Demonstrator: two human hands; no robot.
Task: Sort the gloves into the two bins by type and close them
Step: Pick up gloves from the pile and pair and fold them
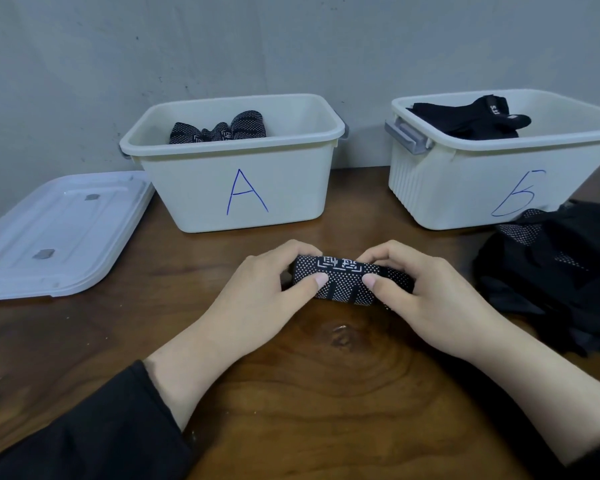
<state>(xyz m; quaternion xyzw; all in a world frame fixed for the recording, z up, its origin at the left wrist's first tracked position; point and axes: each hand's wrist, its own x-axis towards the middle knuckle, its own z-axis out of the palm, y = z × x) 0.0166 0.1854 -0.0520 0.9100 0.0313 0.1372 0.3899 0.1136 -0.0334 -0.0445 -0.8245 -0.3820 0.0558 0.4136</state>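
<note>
Black sleeves (84,431) frame the bottom edge, forearms reaching over the wooden table (326,393). Both hands grip one dotted glove (347,282), folded into a compact bundle resting on the table just in front of bin A (236,188). Left hand (267,289) pinches its left end, thumb on top and fingers curled behind; right hand (426,289) pinches the right end the same way. White markings show on the bundle's upper face.

Bin A stands open against the wall, with more dotted gloves (219,130) inside. Right of bin A, apart from it, stands bin B (465,188), also open, holding plain black gloves (471,119). Farther right of bin A, touching bin B's front, lies a dark pile (561,271) of unsorted gloves. Left of bin A, nearly touching it, a lid (56,233) lies flat on the table.
</note>
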